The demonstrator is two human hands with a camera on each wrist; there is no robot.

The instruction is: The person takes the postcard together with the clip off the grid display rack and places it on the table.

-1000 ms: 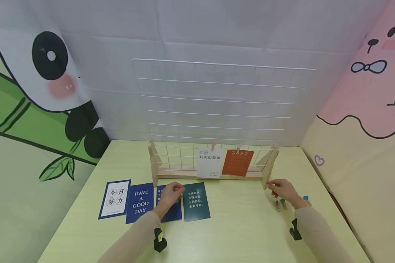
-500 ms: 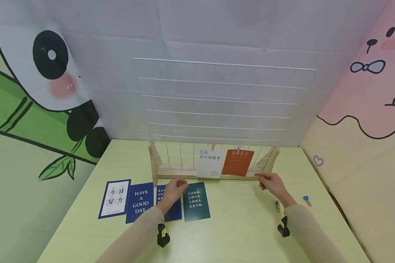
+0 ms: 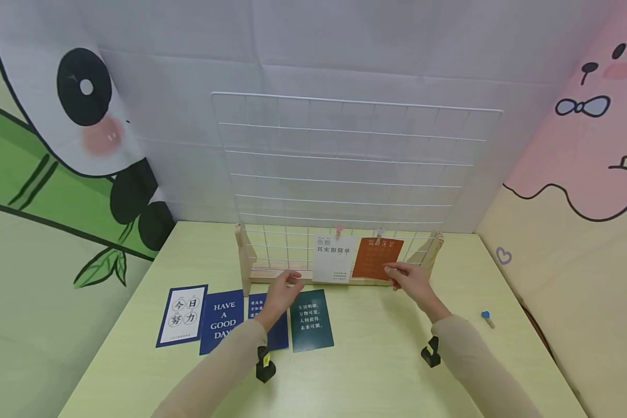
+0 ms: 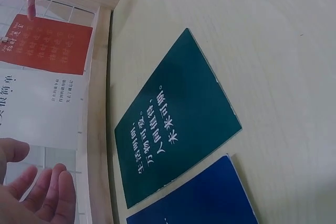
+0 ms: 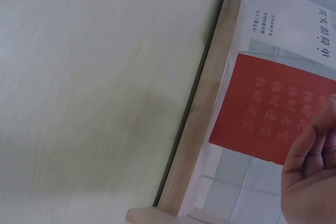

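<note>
My right hand (image 3: 414, 284) reaches out before the orange-red card (image 3: 373, 255), its fingertips overlapping the card's lower right corner in the head view. Thumb and index finger sit close together; I cannot tell whether a small thing is between them. A pale clothespin (image 3: 379, 233) fastens this card to the white wire grid (image 3: 287, 249). Beside it hangs a white card (image 3: 324, 267) under a pink clothespin (image 3: 339, 231). My left hand (image 4: 37, 192), fingers loosely bent and thumb apart, holds nothing in front of the grid's lower left part.
On the table lie a dark green card (image 3: 312, 325), a partly covered blue card (image 3: 278, 334), a blue "HAVE A GOOD DAY" card (image 3: 222, 319) and a blue-bordered white card (image 3: 183, 316). A blue-topped clothespin (image 3: 487, 319) lies at right. The grid's wooden base (image 3: 277, 276) spans between upright ends.
My right hand has moved left and up from beside the clothespins to the orange-red card. The left hand has risen slightly toward the grid. My right arm now covers where other clothespins lay.
</note>
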